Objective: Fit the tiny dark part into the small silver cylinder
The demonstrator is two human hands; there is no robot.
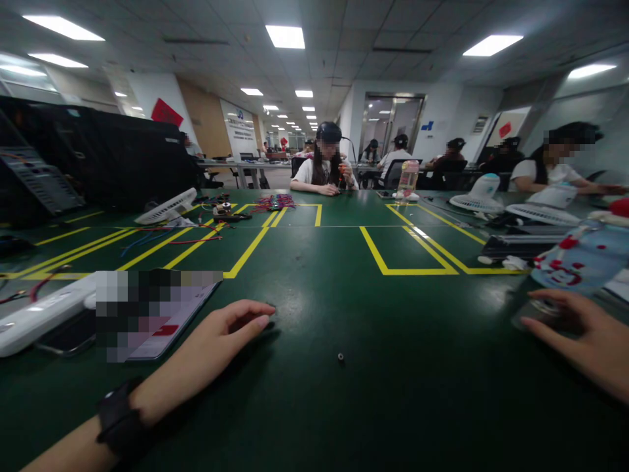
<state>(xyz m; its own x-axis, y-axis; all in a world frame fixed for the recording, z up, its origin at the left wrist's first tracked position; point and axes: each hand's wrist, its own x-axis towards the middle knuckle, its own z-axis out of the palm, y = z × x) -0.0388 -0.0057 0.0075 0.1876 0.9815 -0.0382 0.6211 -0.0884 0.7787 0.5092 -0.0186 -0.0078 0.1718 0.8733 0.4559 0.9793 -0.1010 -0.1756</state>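
My left hand (216,344) lies palm down on the dark green table (344,406), fingers stretched out and apart, holding nothing; a black band is on its wrist. Just left of it is a phone (162,314) with its screen lit. A tiny metal nut-like part (341,356) sits on the mat to the right of my fingertips. My right hand (584,334) reaches in from the right edge, its fingers resting on a dark flat object (533,313), possibly a phone, under a blue and red patterned item (584,259).
A white power strip (44,314) lies at the far left. Yellow tape lines (407,252) mark boxes on the table. Coloured wires (272,202), white fans (167,208) and a pink bottle (408,178) stand farther back. Several people sit across and at the right.
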